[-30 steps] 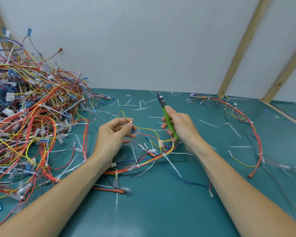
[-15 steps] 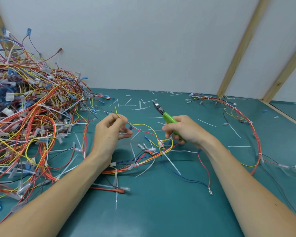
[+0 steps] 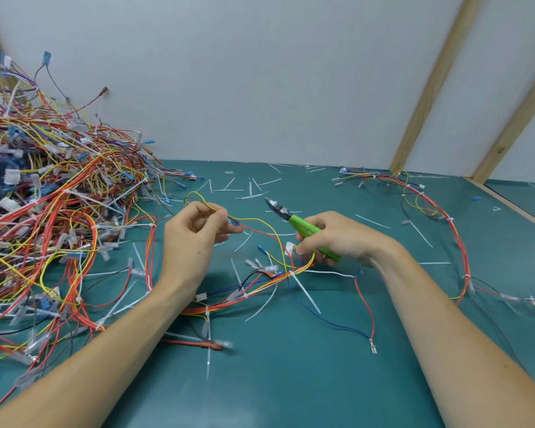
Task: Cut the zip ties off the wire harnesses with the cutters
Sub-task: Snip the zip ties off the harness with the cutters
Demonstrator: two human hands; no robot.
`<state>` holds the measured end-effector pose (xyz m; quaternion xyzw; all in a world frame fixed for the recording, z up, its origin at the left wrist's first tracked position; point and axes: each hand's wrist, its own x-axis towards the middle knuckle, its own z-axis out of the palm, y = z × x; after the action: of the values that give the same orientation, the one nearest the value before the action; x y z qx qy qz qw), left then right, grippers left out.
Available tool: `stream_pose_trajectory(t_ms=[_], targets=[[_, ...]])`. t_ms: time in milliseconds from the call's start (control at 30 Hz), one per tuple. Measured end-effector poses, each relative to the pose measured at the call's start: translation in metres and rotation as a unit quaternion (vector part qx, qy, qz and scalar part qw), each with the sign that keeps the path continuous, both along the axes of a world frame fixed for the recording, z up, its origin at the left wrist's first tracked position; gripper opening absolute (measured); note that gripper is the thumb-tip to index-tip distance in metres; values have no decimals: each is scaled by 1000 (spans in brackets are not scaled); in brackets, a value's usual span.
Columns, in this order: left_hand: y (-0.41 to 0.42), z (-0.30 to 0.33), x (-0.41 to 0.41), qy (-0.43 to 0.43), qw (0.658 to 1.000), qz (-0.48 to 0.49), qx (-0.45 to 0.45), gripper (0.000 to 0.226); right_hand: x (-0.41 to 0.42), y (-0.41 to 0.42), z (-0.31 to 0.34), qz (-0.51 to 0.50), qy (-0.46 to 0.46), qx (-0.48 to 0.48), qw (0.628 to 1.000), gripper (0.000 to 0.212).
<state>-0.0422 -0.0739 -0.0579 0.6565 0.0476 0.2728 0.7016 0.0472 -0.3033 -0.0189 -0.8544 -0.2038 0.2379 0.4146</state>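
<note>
Left hand (image 3: pixel 195 242) pinches thin yellow and red wires of the harness (image 3: pixel 260 279) between thumb and curled fingers, lifted above the table (image 3: pixel 291 381). Your right hand (image 3: pixel 343 239) is wrapped round the green handles of the cutters (image 3: pixel 303 227); the metal tip points up-left, away from the wires, touching nothing. Can't tell if the blades are apart or together.

Biggest thing: the pile of harnesses (image 3: pixel 44 211) heaped at left against the white wall (image 3: pixel 260 72), red, yellow, orange and blue wires with clear and blue connectors, many white ties on them. A separate long harness (image 3: pixel 457 242) curves along the right side, well apart from your hands, ties visible on it.

The harness you're working lies between both hands, its bundle touching the table, with a zip tie (image 3: pixel 303 288) on it just below your right hand, tail sticking out toward you. Loose red and blue leads trail off toward you. Cut tie scraps (image 3: pixel 254 193) lie scattered near the wall behind the cutters.
</note>
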Motion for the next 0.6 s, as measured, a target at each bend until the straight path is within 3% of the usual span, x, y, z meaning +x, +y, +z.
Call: stream_pose_trajectory(t_ms=[100, 167, 267, 333, 400, 467, 533, 600], targets=[[5, 0, 1, 57, 997, 17, 43, 20, 5, 2, -2, -66, -2, 69, 995, 16], [9, -1, -1, 130, 977, 41, 165, 41, 6, 4, -5, -111, 6, 113, 987, 16], [8, 5, -8, 231, 894, 67, 378, 68, 6, 10, -9, -143, 6, 116, 983, 13], [6, 14, -11, 257, 847, 103, 455, 75, 6, 12, -13, -158, -16, 79, 984, 10], [7, 23, -14, 197, 833, 162, 491, 75, 8, 14, -16, -171, -39, 54, 983, 8], [0, 30, -23, 27, 843, 189, 502, 61, 11, 14, -18, -194, -100, 5, 976, 9], [-16, 31, -33, -123, 834, 123, 524, 37, 11, 15, -18, -211, -155, 4, 965, 9], [-38, 25, -37, -166, 789, 25, 590, 30, 7, 17, -14, -192, -153, 80, 966, 14]])
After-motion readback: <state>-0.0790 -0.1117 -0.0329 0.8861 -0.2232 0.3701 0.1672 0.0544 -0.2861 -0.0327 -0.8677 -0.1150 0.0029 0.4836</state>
